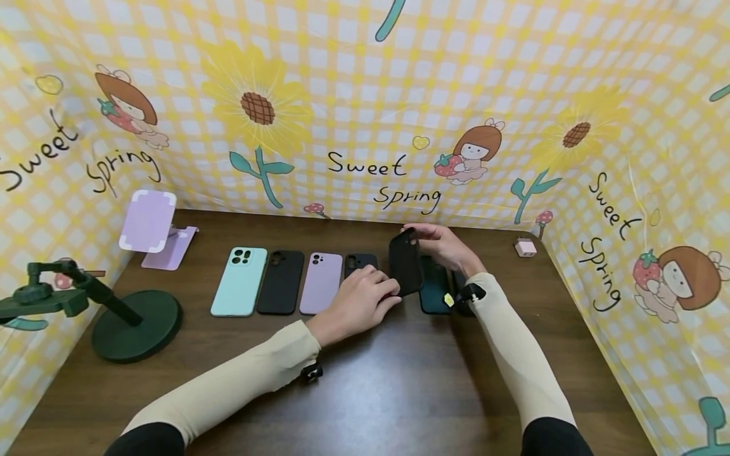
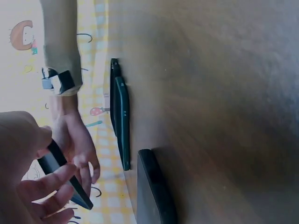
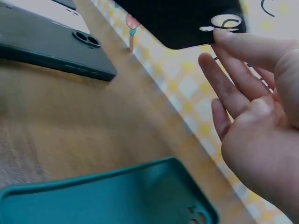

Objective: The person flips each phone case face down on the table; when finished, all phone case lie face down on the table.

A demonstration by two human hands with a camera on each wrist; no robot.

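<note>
The raised case (image 1: pixel 403 263) could slip and knock the green case (image 1: pixel 435 291), since fingertips alone seem to hold it. It tilts above the table (image 1: pixel 365 392), left of the green case. The left hand (image 1: pixel 359 294), back upward, pinches its near end from the near left; the right hand (image 1: pixel 447 246) pinches its far end, forearm angling from the near right.

"Where does the head view sit?"
"High over the near side of the worktop (image 1: pixel 365 392), facing forward and down toward the checked cloth (image 1: pixel 353 95)."
"And the wrist views?"
"Low and close: left looks rightward, its picture sideways; right looks leftward, tilted. All three share the raised black case (image 1: pixel 403 263) and the green case (image 1: pixel 434 282)."
</note>
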